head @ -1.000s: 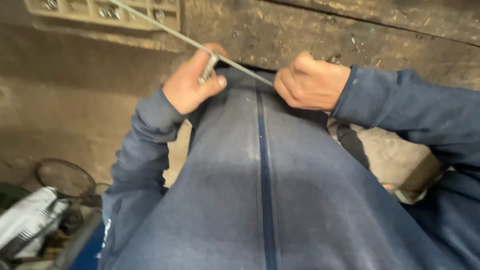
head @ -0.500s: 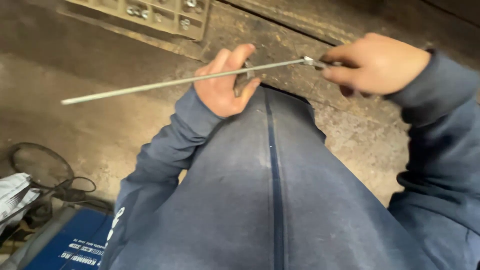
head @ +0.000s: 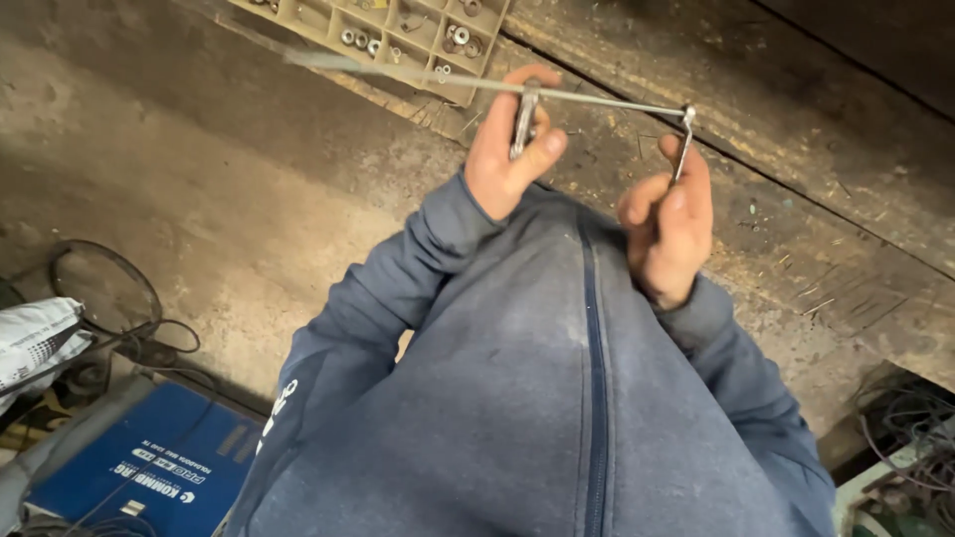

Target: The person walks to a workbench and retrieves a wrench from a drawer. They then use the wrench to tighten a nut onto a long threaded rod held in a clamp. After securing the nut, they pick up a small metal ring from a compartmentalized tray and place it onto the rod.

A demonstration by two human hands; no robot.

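Both hands grip a thin metal rod (head: 597,96) running across the upper middle of the frame

Left hand (head: 507,149) pinches a small metal tool (head: 524,121) clamped on the rod, thumb pressed to its side; right hand (head: 667,224) is curled around a slim bent handle (head: 682,144) meeting the rod's right end. Beyond the rod's blurred left end, at top centre, sits a beige compartment tray (head: 423,45) of washers. Blue case (head: 164,467) lies lower left
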